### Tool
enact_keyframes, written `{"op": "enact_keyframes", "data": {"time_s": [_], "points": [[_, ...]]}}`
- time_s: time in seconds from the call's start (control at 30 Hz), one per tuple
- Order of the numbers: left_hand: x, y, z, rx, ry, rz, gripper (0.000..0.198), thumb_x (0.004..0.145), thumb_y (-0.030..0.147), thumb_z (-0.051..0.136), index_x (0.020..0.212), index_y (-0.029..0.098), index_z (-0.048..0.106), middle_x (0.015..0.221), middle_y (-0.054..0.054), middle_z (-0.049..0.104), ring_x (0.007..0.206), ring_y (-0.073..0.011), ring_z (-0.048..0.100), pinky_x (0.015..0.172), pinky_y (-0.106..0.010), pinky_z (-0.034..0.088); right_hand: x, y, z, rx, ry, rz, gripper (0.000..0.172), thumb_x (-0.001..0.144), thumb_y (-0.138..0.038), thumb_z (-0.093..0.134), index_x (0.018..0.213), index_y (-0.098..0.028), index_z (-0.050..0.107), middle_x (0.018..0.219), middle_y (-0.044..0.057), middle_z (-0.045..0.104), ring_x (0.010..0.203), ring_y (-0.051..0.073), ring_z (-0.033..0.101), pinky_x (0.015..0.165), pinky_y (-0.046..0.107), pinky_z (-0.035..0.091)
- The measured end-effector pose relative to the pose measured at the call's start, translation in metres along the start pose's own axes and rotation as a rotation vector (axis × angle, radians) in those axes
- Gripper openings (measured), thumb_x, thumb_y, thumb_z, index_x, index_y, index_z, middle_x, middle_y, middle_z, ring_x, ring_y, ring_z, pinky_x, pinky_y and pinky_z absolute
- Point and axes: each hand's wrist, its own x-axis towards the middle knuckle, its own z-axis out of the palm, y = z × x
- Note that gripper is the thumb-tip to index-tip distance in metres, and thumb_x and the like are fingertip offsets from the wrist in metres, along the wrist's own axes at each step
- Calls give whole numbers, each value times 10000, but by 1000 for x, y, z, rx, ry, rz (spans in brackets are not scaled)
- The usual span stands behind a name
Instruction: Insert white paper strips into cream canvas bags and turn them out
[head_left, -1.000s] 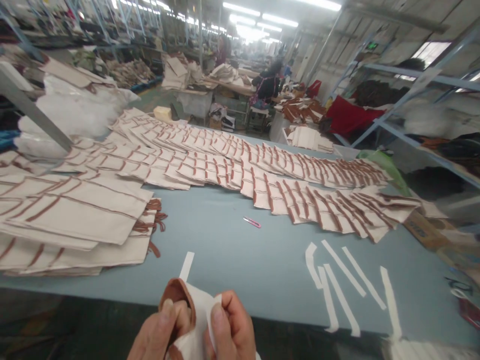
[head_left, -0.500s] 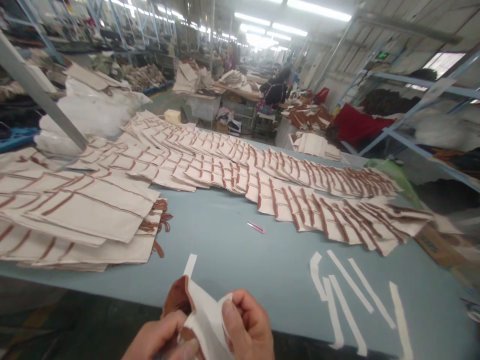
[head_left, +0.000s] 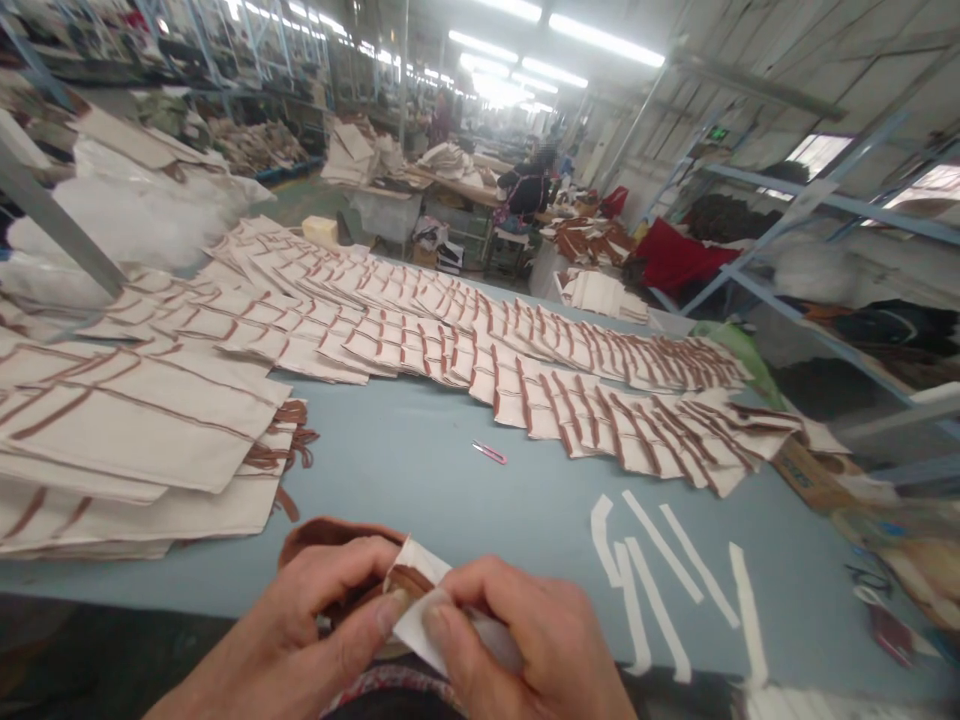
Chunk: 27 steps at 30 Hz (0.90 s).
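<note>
Low at the table's front edge, my left hand [head_left: 330, 620] pinches a brown-and-cream fabric piece [head_left: 341, 532], its brown part curving up behind the fingers. Close beside it, my right hand [head_left: 517, 630] grips a white strip [head_left: 424, 625] between thumb and forefinger, against the brown edge of the piece. Whether the strip is joined to the fabric I cannot tell, as the fingers cover most of it. A small pink-handled cutter [head_left: 490, 453] lies on the table beyond my hands.
Rows of overlapping cream panels with brown strips [head_left: 420, 340] run across the blue-grey table [head_left: 390, 450]. A stack of similar panels [head_left: 142, 420] sits at left. Several loose white strips [head_left: 660, 600] lie at right, with scissors [head_left: 866, 578] near the edge. A person [head_left: 529, 185] sits farther back.
My hands have come closer together and turned, with the brown part of the piece now spreading leftward. The view has shifted slightly right. Things on the table stay in place.
</note>
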Motion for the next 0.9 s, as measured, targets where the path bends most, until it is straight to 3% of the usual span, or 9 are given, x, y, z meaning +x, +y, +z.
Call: {"op": "enact_keyframes", "data": {"time_s": [0.1, 0.2, 0.37, 0.5, 0.6, 0.8, 0.9], "points": [[6, -4, 0, -6, -35, 54, 360, 1046, 527, 673, 836, 260, 791, 856, 5, 775, 813, -200, 672, 736, -207, 530, 13, -5, 4, -23, 88, -35, 312, 1117, -424, 665, 951, -239, 854, 748, 22, 808, 616, 170, 698, 679, 235, 531], [10, -2, 3, 17, 27, 109, 272, 980, 453, 703, 794, 268, 774, 779, 31, 733, 774, -188, 645, 716, -197, 497, 14, -5, 4, -82, 127, -53, 349, 1134, -443, 644, 927, -237, 835, 672, 3, 753, 548, 158, 641, 648, 239, 510], [11, 22, 9, -34, 58, 39, 261, 906, 440, 667, 809, 261, 830, 902, 4, 804, 887, -231, 721, 787, -228, 531, 16, -4, 3, -193, 140, -82, 333, 1142, -423, 632, 945, -240, 828, 653, 5, 729, 520, 157, 602, 555, 260, 419], [12, 33, 11, -22, 115, 43, 258, 853, 414, 645, 727, 273, 820, 762, 9, 777, 842, -253, 709, 737, -254, 514, 22, -5, 5, -242, 166, -107, 308, 1122, -402, 639, 903, -249, 793, 620, -12, 694, 487, 148, 561, 528, 278, 348], [13, 30, 11, -23, 138, 25, 281, 850, 430, 624, 730, 277, 826, 744, 12, 759, 850, -254, 703, 738, -256, 517, 27, -5, 8, -280, 206, -128, 294, 1102, -393, 658, 860, -259, 759, 584, -26, 658, 470, 150, 541, 533, 289, 314], [18, 16, 5, -29, 68, 47, 322, 945, 480, 623, 826, 239, 801, 906, -3, 777, 854, -220, 707, 752, -242, 521, 35, -7, 11, -341, 222, -94, 247, 1049, -313, 662, 810, -265, 702, 574, -39, 646, 468, 146, 524, 540, 304, 253], [20, 13, 4, -50, 68, 56, 297, 934, 466, 625, 812, 244, 780, 866, 2, 750, 836, -217, 675, 743, -235, 520, 39, -6, 12, -366, 215, -74, 231, 1021, -284, 668, 792, -264, 686, 562, -41, 626, 470, 150, 521, 552, 315, 243]]}}
